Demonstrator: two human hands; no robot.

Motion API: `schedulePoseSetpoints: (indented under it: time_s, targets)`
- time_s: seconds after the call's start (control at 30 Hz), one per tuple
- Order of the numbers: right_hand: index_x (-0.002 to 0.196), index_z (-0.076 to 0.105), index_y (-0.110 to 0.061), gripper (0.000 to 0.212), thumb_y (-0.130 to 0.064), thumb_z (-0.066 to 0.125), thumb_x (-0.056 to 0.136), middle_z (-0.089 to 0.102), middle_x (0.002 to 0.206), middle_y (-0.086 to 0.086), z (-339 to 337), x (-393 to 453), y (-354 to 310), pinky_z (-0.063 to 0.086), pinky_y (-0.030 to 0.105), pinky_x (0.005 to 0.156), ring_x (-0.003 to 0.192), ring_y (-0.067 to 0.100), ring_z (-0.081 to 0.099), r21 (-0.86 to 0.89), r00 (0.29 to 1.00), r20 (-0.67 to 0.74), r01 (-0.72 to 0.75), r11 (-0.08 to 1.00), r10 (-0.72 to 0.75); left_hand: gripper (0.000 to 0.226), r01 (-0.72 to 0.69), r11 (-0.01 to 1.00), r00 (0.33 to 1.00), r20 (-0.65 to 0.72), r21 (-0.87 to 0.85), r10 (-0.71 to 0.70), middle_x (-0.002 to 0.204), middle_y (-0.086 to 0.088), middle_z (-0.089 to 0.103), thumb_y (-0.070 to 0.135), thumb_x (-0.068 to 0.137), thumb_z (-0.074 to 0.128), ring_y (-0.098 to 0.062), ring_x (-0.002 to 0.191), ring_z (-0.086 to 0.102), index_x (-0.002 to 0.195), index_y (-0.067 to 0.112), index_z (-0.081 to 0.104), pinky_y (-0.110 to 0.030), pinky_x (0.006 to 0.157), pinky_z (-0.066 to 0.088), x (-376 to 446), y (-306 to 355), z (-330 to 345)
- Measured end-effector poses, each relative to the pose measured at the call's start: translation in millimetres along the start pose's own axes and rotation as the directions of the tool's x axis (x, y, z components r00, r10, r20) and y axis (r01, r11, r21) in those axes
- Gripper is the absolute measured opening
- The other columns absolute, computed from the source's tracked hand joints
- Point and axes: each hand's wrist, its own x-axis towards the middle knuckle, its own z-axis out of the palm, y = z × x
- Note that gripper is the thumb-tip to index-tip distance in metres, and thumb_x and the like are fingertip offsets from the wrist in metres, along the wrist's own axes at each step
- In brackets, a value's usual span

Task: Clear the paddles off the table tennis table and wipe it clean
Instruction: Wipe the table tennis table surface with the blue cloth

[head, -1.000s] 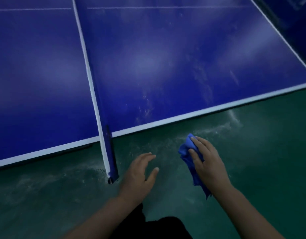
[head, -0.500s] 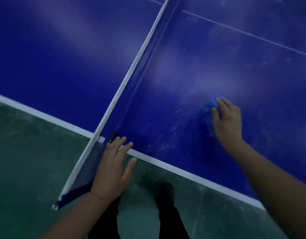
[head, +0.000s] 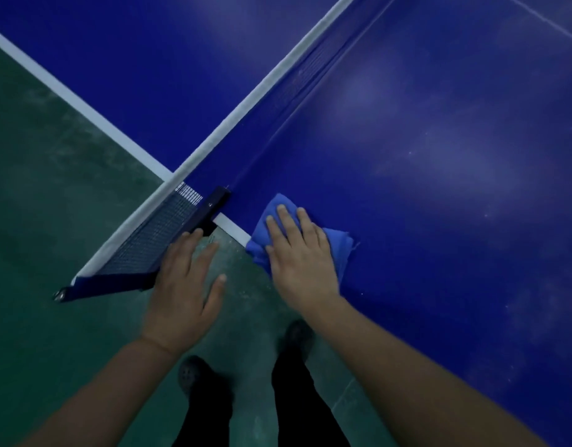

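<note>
The blue table tennis table (head: 439, 156) fills the upper right of the head view, with faint dusty smears on its surface. A blue cloth (head: 271, 211) lies flat at the table's near edge, just right of the net post. My right hand (head: 300, 256) presses down on the cloth with straight fingers. My left hand (head: 184, 285) hovers with spread fingers off the table's side, its fingertips next to the overhanging end of the net (head: 155, 240). No paddle is in view.
The net with its white top band (head: 278, 72) runs diagonally across the table, and its dark clamp (head: 213, 204) grips the table edge. Green dusty floor (head: 52, 188) lies to the left and below. My dark-trousered legs and shoes (head: 194, 375) stand close to the table's edge.
My right hand has pulled the cloth from farther out on the table back to the near edge beside the net post. My left hand stays by the net's end.
</note>
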Motion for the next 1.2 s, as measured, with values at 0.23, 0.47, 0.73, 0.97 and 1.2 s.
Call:
schedulePoseSetpoints:
  time_s: [0.23, 0.47, 0.73, 0.97, 1.2]
  targets:
    - [0.155, 0.031, -0.014, 0.052, -0.032, 0.027, 0.106, 0.023, 0.163, 0.008, -29.7, 33.2, 101.5, 0.021, 0.050, 0.119, 0.149, 0.034, 0.019, 0.105, 0.762, -0.154, -0.620, 0.777, 0.629, 0.057, 0.051, 0.997, 0.999, -0.021, 0.051, -0.050, 0.149, -0.021, 0.040, 0.036, 0.095, 0.043, -0.040, 0.134, 0.039, 0.139, 0.001, 0.050, -0.054, 0.109, 0.037, -9.5, -7.1, 1.1]
    - [0.143, 0.050, -0.010, 0.050, -0.031, 0.033, 0.100, 0.042, 0.153, 0.011, -2.6, 8.4, 17.1, 0.029, 0.049, 0.113, 0.139, 0.038, 0.038, -0.062, 0.978, 0.010, 0.208, 0.976, -0.208, 0.055, 0.062, 0.990, 0.995, -0.081, 0.126, -0.052, 0.142, -0.024, 0.049, 0.033, 0.093, 0.045, -0.041, 0.124, 0.046, 0.134, -0.003, 0.055, -0.055, 0.100, 0.043, -15.3, -12.7, 8.5]
    - [0.142, 0.048, -0.005, 0.049, -0.025, 0.037, 0.099, 0.043, 0.152, 0.016, -15.4, 52.6, 11.5, 0.035, 0.053, 0.112, 0.138, 0.040, 0.038, -0.057, 0.971, -0.185, -0.164, 0.985, 0.151, 0.056, 0.123, 0.982, 0.992, -0.052, 0.142, -0.117, 0.142, -0.024, 0.048, 0.031, 0.091, 0.049, -0.041, 0.124, 0.046, 0.136, -0.002, 0.053, -0.055, 0.100, 0.045, -9.5, -10.6, 9.4]
    - [0.146, 0.045, -0.007, 0.058, -0.036, 0.028, 0.099, 0.038, 0.155, 0.016, -31.4, 83.3, 81.3, 0.030, 0.059, 0.113, 0.141, 0.045, 0.032, -0.089, 0.992, -0.109, -0.080, 0.993, 0.070, 0.061, 0.182, 0.981, 0.982, -0.071, 0.072, -0.177, 0.141, -0.022, 0.051, 0.035, 0.093, 0.041, -0.038, 0.128, 0.045, 0.139, -0.004, 0.048, -0.048, 0.111, 0.035, -4.9, -7.6, 7.6]
    - [0.149, 0.039, -0.011, 0.054, -0.033, 0.039, 0.099, 0.031, 0.159, 0.011, -16.3, 76.7, -5.3, 0.023, 0.047, 0.117, 0.145, 0.035, 0.027, -0.037, 0.977, -0.002, 0.211, 0.977, -0.211, 0.063, 0.192, 0.979, 0.980, -0.062, 0.067, -0.188, 0.142, -0.021, 0.051, 0.037, 0.094, 0.038, -0.035, 0.130, 0.042, 0.141, -0.005, 0.046, -0.041, 0.113, 0.029, -6.0, -8.4, 7.1]
